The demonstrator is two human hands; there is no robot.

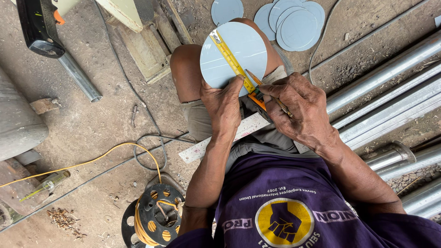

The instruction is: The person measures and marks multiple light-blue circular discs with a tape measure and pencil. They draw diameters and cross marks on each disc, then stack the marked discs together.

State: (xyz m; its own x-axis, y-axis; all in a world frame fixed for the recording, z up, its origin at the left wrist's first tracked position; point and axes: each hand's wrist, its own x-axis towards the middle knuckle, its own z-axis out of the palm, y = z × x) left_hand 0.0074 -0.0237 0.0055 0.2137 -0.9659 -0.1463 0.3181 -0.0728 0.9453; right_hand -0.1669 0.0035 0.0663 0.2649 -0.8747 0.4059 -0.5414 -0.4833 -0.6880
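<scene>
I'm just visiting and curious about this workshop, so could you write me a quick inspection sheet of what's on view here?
Surface: bare dirt and concrete floor, dusty, with wood chips at lower left.
Job's things: grey round disc resting on the person's knee; yellow tape measure laid across it; pencil; steel ruler across the lap.
Clutter: stack of grey discs, short pipe, small bottle.
Grips: left hand pins the tape to the disc; right hand holds the pencil and the tape case.
Cables: yellow cord running to a black reel; dark cable looped nearby.
Surroundings: long metal pipes at right; machine base at top.
</scene>
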